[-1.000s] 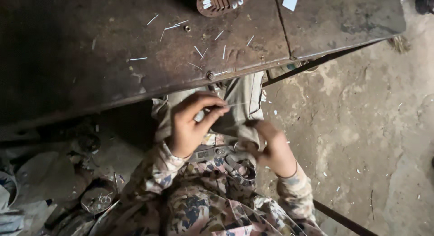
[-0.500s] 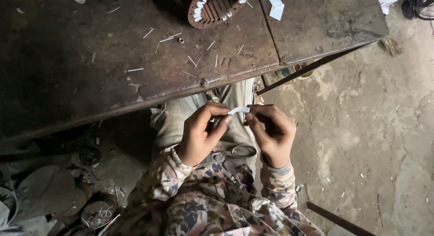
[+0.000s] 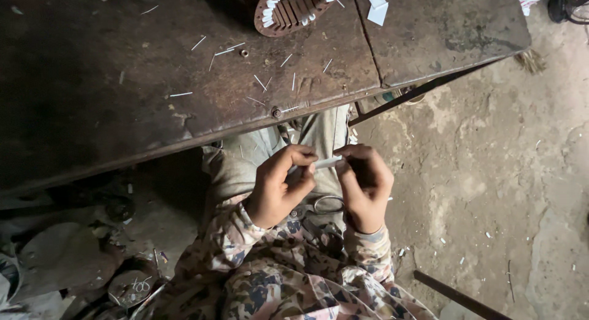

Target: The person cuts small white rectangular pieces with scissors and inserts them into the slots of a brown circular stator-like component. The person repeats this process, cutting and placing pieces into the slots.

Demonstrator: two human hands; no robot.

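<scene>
Over my lap, my left hand [image 3: 279, 185] and my right hand [image 3: 365, 184] pinch the two ends of a small white paper strip [image 3: 327, 163] held level between them. Both hands have their fingers curled onto it. Scissors [image 3: 325, 205] lie on my lap just under the hands. Above, on the dark metal workbench [image 3: 153, 81], a round motor stator [image 3: 288, 10] with white slot liners sits at the far edge, well away from my hands.
Several thin white slivers [image 3: 261, 82] lie scattered on the bench, and white paper pieces [image 3: 375, 4] rest near the stator. Cracked concrete floor [image 3: 491, 173] spreads to the right, a dark rod [image 3: 460, 295] lies at lower right, and metal scrap [image 3: 67, 259] is piled at lower left.
My hands came together from apart on my lap and took the white strip between them. The view has shifted slightly, and the strip sits lower over my lap than half a second ago.
</scene>
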